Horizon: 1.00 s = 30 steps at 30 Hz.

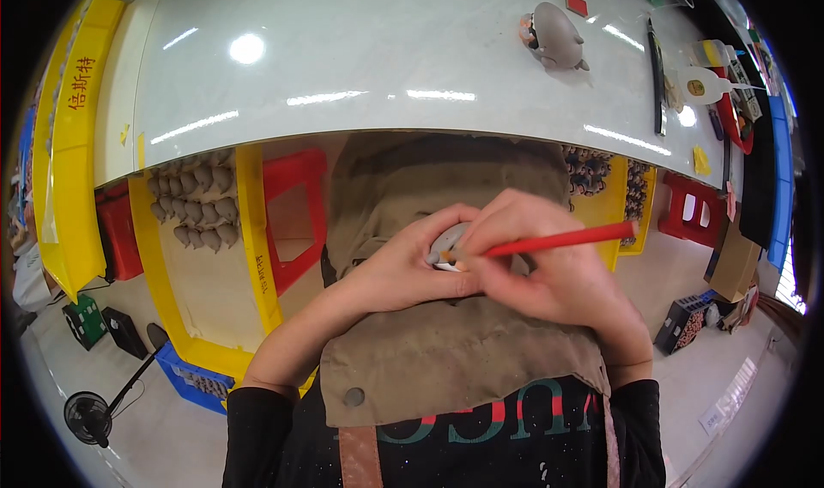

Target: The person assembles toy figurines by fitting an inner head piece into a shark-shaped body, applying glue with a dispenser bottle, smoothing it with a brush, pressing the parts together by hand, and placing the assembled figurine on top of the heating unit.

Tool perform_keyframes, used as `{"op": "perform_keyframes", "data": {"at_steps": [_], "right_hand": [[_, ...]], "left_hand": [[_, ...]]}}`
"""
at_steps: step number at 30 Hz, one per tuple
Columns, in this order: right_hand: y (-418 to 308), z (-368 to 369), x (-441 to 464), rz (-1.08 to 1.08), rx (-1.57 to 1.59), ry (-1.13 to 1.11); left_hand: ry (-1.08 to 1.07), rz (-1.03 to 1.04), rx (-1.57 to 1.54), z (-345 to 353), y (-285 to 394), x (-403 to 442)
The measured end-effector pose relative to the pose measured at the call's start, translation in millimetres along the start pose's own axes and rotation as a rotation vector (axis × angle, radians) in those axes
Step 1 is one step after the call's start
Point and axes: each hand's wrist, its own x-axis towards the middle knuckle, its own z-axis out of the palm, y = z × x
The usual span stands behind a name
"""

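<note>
My left hand [399,269] is closed round a small grey and white figurine [446,241], holding it above my lap. In my right hand [554,273] is a red-handled paintbrush [566,237], gripped like a pencil. Its bristle end meets or nearly meets the figurine's surface; the fingers partly hide the spot. Both hands are close together over the brown apron [446,351], just below the table edge. A larger grey rounded figurine [560,37] lies on the white table [369,67].
A yellow crate [249,239] at left contains rows of grey figurines [199,200]. Another yellow crate [605,213] at right has many small dark figures. On the table's right stand a white squeeze bottle [702,85] and a long black tool [657,76]. Red stools [296,218] flank my lap.
</note>
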Motion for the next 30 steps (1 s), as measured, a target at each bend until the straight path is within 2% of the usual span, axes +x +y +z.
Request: {"op": "perform_keyframes", "data": {"at_steps": [3,4,7,11,15,18,21,24,30], "right_hand": [[3,-4,1,0.040,-0.111,0.003],[-2,-7,1,0.183,-0.066,0.037],[-2,-4,0,-0.008,-0.075,-0.026],[4,-12,3,0.031,-0.257,0.072],[2,-15,2,0.014,-0.173,0.129],[3,-14,3,0.004,-0.122,0.224],[3,-14,3,0.001,-0.132,0.211],[0,-10,2,0.086,-0.099,0.165],[1,-1,2,0.082,-0.122,0.026]], "left_hand": [[0.025,-0.035,0.020,2,6,-1],[0.022,-0.042,0.023,3,8,-1],[0.017,-0.067,0.012,3,10,-2],[0.033,-0.073,0.057,4,9,-1],[0.056,-0.020,0.112,3,3,0],[0.036,-0.060,0.066,3,7,0],[0.041,-0.087,0.057,3,9,-1],[0.036,-0.136,0.004,3,14,-2],[0.041,-0.039,0.043,0,8,-1]]}}
